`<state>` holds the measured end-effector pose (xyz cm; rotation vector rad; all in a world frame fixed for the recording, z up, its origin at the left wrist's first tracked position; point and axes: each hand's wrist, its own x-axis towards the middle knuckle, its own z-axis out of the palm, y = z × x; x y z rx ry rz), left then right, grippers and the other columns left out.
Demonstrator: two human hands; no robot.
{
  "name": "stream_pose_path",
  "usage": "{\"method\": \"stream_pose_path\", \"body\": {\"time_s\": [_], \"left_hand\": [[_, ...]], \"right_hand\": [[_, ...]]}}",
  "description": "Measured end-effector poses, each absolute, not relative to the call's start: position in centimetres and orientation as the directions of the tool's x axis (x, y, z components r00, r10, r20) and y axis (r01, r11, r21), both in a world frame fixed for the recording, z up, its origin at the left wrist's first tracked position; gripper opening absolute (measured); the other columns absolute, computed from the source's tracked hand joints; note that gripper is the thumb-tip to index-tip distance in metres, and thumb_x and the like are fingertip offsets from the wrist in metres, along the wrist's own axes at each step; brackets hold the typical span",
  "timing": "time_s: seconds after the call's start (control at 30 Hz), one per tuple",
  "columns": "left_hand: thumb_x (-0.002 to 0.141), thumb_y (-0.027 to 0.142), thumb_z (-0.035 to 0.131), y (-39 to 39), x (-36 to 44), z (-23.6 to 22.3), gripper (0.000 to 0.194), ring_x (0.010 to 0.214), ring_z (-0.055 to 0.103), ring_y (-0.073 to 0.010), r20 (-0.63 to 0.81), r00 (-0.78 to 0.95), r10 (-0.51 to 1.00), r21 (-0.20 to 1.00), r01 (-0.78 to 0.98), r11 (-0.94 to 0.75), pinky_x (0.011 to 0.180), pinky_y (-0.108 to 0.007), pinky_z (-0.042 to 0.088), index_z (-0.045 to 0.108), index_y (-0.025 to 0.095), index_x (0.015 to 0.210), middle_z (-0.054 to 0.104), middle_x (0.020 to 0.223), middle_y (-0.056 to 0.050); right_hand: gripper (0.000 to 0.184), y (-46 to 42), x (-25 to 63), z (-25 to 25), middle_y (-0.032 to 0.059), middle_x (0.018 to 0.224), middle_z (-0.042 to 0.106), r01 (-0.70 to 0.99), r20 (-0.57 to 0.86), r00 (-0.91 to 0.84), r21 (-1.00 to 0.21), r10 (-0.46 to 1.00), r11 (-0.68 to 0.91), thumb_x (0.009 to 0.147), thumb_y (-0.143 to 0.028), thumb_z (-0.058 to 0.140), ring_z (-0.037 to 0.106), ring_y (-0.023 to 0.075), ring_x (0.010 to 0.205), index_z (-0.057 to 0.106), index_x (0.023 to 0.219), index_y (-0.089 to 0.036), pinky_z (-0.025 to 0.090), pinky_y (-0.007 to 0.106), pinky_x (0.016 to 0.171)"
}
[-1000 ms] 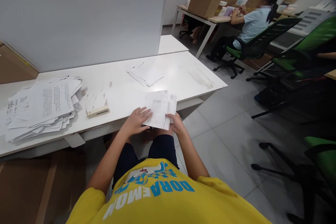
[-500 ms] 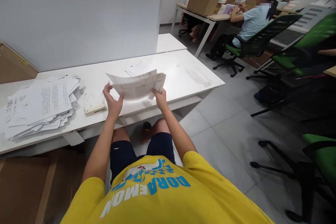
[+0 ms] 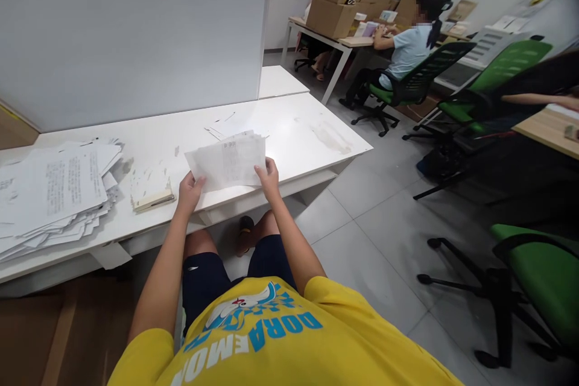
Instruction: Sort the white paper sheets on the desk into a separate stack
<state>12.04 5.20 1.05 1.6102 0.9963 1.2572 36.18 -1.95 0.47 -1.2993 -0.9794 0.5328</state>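
Both of my hands hold a thin sheaf of printed papers (image 3: pixel 227 161) upright over the near edge of the white table (image 3: pixel 312 132). My left hand (image 3: pixel 190 190) grips its lower left corner. My right hand (image 3: pixel 268 175) grips its lower right corner. A small stack of sheets (image 3: pixel 217 130) lies on the table just behind the held papers, mostly hidden by them.
A big loose pile of printed sheets (image 3: pixel 54 190) lies at the table's left, with a cream stapler (image 3: pixel 154 199) beside it. A white partition (image 3: pixel 136 30) backs the table. A person (image 3: pixel 407 48) sits at a far desk with cardboard boxes (image 3: pixel 335 9). Green chairs (image 3: pixel 538 271) stand right.
The papers were lying flat at the table's edge under my hands; I lifted them with both hands and now hold them up facing me. The camera view has shifted slightly.
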Motion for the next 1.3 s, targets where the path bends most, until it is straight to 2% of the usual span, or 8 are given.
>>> {"method": "stream_pose_path", "body": {"time_s": [0.17,0.3,0.53,0.73,0.9,1.1,1.2,1.3], "left_hand": [[0.072,0.063,0.071,5.2,12.2,1.1,0.050,0.099,0.066,-0.0264,0.378,0.041,0.925,0.916,0.131,-0.380,0.096,-0.042,0.051,0.067,0.017,0.091,0.072,0.093,-0.008],[0.080,0.059,0.066,5.0,12.1,1.3,0.046,0.105,0.064,-0.0244,0.456,0.054,0.888,0.884,0.089,-0.459,0.097,-0.039,0.051,0.067,0.019,0.103,0.069,0.108,-0.009],[0.079,0.050,0.069,6.2,11.9,-0.2,0.046,0.114,0.062,-0.0258,0.370,0.144,0.918,0.914,0.118,-0.387,0.106,-0.040,0.045,0.061,0.019,0.112,0.068,0.114,-0.010],[0.077,0.043,0.069,6.7,12.3,-0.5,0.044,0.112,0.063,-0.0262,0.342,0.158,0.926,0.931,0.078,-0.357,0.105,-0.042,0.046,0.060,0.019,0.113,0.070,0.111,-0.009],[0.076,0.048,0.069,5.9,12.0,0.0,0.043,0.108,0.064,-0.0254,0.343,0.118,0.932,0.931,0.091,-0.354,0.102,-0.040,0.049,0.061,0.018,0.105,0.070,0.106,-0.008],[0.083,0.054,0.064,0.5,10.2,-0.7,0.044,0.102,0.066,-0.0246,0.286,0.046,0.957,0.946,0.148,-0.290,0.098,-0.041,0.052,0.061,0.017,0.107,0.070,0.104,-0.009],[0.087,0.054,0.059,-3.6,9.7,-1.9,0.043,0.104,0.067,-0.0254,0.267,0.025,0.963,0.942,0.206,-0.266,0.096,-0.041,0.053,0.061,0.018,0.112,0.069,0.110,-0.011],[0.091,0.054,0.053,-6.3,9.5,-2.3,0.042,0.097,0.067,-0.0257,0.365,-0.128,0.922,0.872,0.393,-0.291,0.088,-0.041,0.054,0.060,0.018,0.112,0.070,0.103,-0.012]], "right_hand": [[0.034,-1.3,36.8,0.5,0.0092,0.107,0.067,0.128,0.242,0.510,-0.970,0.825,0.206,0.083,-0.047,0.054,0.061,0.0248,0.104,0.054,0.105,-0.021,0.051,0.037,0.091],[0.030,-0.5,36.7,0.5,0.0074,0.106,0.067,0.065,0.282,0.513,-0.955,0.811,0.291,0.083,-0.044,0.056,0.061,0.0252,0.104,0.055,0.105,-0.023,0.051,0.039,0.092],[0.033,0.4,36.4,-0.6,0.0070,0.111,0.059,0.165,0.265,0.502,-0.964,0.823,0.210,0.079,-0.043,0.059,0.057,0.0223,0.106,0.053,0.104,-0.023,0.050,0.034,0.092],[0.037,0.3,36.8,-0.3,0.0052,0.099,0.066,-0.003,0.227,0.429,-0.968,0.874,0.253,0.075,-0.047,0.061,0.062,0.0227,0.096,0.057,0.101,-0.021,0.051,0.034,0.087],[0.036,-1.8,37.0,1.0,0.0037,0.092,0.071,-0.060,0.174,0.427,-0.974,0.887,0.220,0.073,-0.051,0.067,0.064,0.0240,0.093,0.067,0.091,-0.020,0.051,0.036,0.083],[0.043,-7.4,35.8,0.6,0.0060,0.090,0.074,-0.251,-0.074,0.191,-0.968,0.979,-0.024,0.061,-0.050,0.081,0.066,0.0246,0.087,0.072,0.089,-0.018,0.052,0.037,0.081],[0.045,-9.8,34.4,-1.0,0.0075,0.089,0.074,-0.260,-0.186,0.234,-0.958,0.954,-0.123,0.059,-0.051,0.082,0.066,0.0252,0.085,0.072,0.088,-0.018,0.050,0.039,0.081],[0.043,-10.6,33.5,-1.1,0.0058,0.083,0.072,-0.191,-0.159,0.311,-0.976,0.937,-0.102,0.060,-0.055,0.079,0.064,0.0250,0.080,0.071,0.082,-0.019,0.049,0.038,0.077]]}}
